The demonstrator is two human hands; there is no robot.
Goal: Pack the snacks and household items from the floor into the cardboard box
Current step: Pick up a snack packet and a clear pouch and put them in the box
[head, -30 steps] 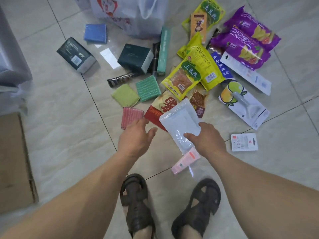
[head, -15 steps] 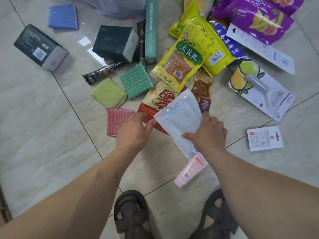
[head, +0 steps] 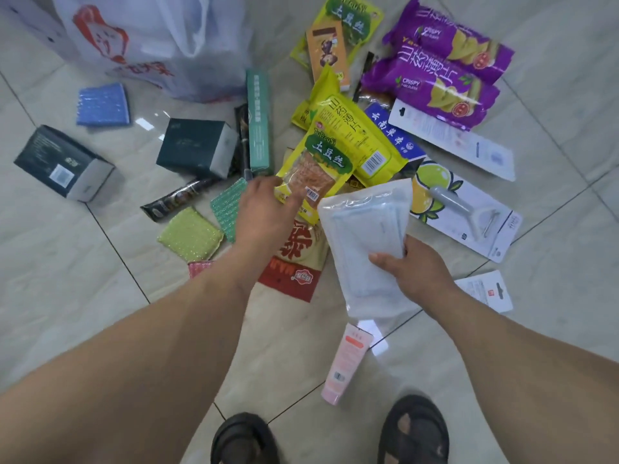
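Note:
My right hand (head: 413, 269) grips a white translucent pouch (head: 361, 236) and holds it lifted above the floor. My left hand (head: 264, 209) reaches forward, and its fingers touch the lower edge of a yellow snack packet (head: 321, 169). A red and cream snack bag (head: 294, 259) lies partly under my left wrist. Green (head: 189, 234), teal (head: 227, 205) and pink (head: 199, 267) scrub pads lie to the left. Purple crisp bags (head: 442, 72) lie at the far right. The cardboard box is out of view.
Two dark boxes (head: 63, 162) (head: 197, 147), a teal carton (head: 258, 122), a blue pad (head: 104, 103) and a white plastic bag (head: 157, 38) lie farther off. A peeler card (head: 469, 209), a small white card (head: 485, 289) and a pink tube (head: 346, 366) lie near my sandals (head: 244, 440).
My right hand has picked the white pouch up off the floor. My left hand moved forward from the red bag to the yellow packet. The view tilted up.

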